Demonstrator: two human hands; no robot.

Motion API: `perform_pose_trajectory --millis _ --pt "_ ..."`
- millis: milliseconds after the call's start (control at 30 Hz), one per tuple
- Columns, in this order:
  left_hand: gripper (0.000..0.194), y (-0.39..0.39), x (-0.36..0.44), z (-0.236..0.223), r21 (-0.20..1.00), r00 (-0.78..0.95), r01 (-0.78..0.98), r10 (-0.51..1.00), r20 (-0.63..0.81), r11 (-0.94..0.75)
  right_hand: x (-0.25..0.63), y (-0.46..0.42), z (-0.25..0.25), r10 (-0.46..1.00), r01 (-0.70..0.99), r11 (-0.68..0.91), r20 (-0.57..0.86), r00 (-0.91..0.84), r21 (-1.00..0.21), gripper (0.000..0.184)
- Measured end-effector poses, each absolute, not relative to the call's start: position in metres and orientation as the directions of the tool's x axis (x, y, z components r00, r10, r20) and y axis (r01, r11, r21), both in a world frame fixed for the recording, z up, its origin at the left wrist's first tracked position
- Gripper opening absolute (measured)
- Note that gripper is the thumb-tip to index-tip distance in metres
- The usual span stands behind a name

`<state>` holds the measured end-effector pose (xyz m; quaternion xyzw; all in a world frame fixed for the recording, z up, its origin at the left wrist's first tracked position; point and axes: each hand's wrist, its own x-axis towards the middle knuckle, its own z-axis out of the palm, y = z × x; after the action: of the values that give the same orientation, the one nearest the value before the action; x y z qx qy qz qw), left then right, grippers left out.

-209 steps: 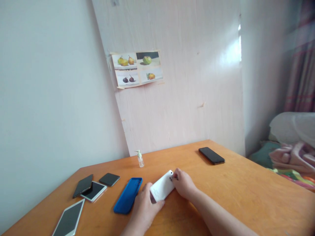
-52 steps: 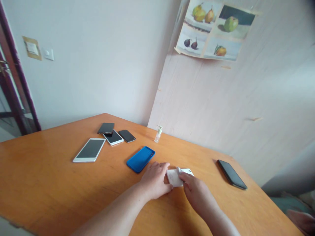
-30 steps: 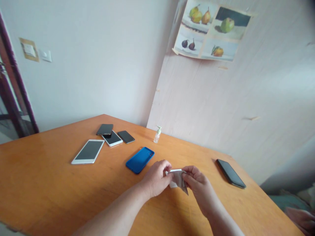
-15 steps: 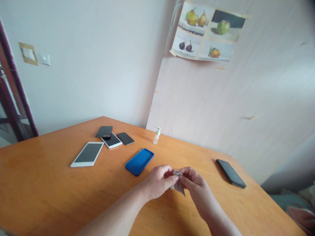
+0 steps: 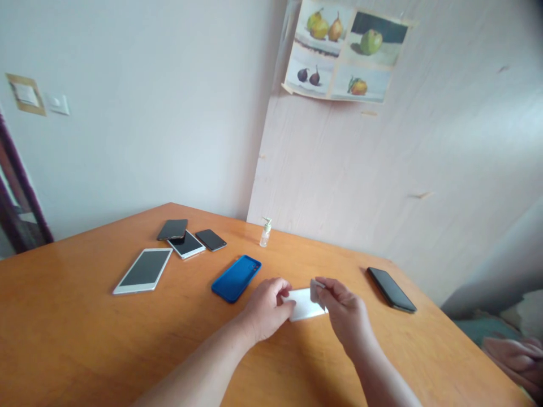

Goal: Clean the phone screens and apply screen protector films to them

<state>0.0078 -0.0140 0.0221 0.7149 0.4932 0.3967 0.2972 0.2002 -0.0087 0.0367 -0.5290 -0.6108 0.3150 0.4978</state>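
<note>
A white phone (image 5: 303,305) lies back side up on the wooden table, between my hands. My left hand (image 5: 269,311) grips its left end, with thumb on the near side and fingers curled at the far side. In my right hand (image 5: 345,308) a small grey cloth (image 5: 315,290) is folded and pinched between thumb and fingers. The cloth is held over the phone's right end, partly covering it; whether it touches the phone I cannot tell. To the left of my left hand lies a blue phone case (image 5: 236,278), its inside facing up.
A small clear pump bottle (image 5: 264,234) stands near the table's (image 5: 203,345) back edge. At left lie a large white phone (image 5: 144,270), a white phone (image 5: 186,245) with a dark phone (image 5: 172,229) overlapping it, and a small black phone (image 5: 211,239). A black phone (image 5: 391,289) lies at right.
Since a second ago, when both hands gathered the cloth above the phone, my left hand has let go of the cloth and gripped the phone's end. My right hand keeps the folded cloth.
</note>
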Motion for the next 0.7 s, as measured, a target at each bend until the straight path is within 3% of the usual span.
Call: perform_pose_trajectory --millis 67,133,267,367,500,600,700 --pt "0.032 -0.014 0.007 0.018 0.700 0.188 0.615 0.930 0.316 -0.362 0.207 -0.005 0.035 0.907 0.576 0.284 0.410 0.099 -0.767 0.031" --pt "0.043 -0.015 0.007 0.014 0.604 0.219 0.696 0.916 0.336 -0.388 0.209 -0.003 0.033 0.872 0.743 0.311 0.488 0.024 -0.593 0.028" --pt "0.053 -0.017 0.008 0.010 0.532 0.269 0.739 0.905 0.329 -0.413 0.197 -0.007 0.027 0.915 0.864 0.331 0.352 -0.197 -0.380 0.031" --pt "0.061 -0.015 0.007 0.008 0.531 0.267 0.747 0.912 0.311 -0.400 0.181 -0.020 0.030 0.909 0.862 0.408 0.220 -0.353 -0.302 0.031" --pt "0.064 -0.013 0.005 0.005 0.521 0.263 0.758 0.914 0.308 -0.394 0.172 -0.033 0.036 0.825 0.771 0.564 0.171 -0.538 -0.295 0.040" --pt "0.063 -0.012 0.005 0.005 0.514 0.268 0.762 0.914 0.305 -0.394 0.184 -0.023 0.033 0.858 0.823 0.513 0.119 -0.500 -0.242 0.043" --pt "0.061 -0.013 0.007 0.007 0.501 0.260 0.773 0.914 0.310 -0.390 0.201 -0.004 0.025 0.945 0.929 0.327 0.076 -0.319 -0.171 0.048"
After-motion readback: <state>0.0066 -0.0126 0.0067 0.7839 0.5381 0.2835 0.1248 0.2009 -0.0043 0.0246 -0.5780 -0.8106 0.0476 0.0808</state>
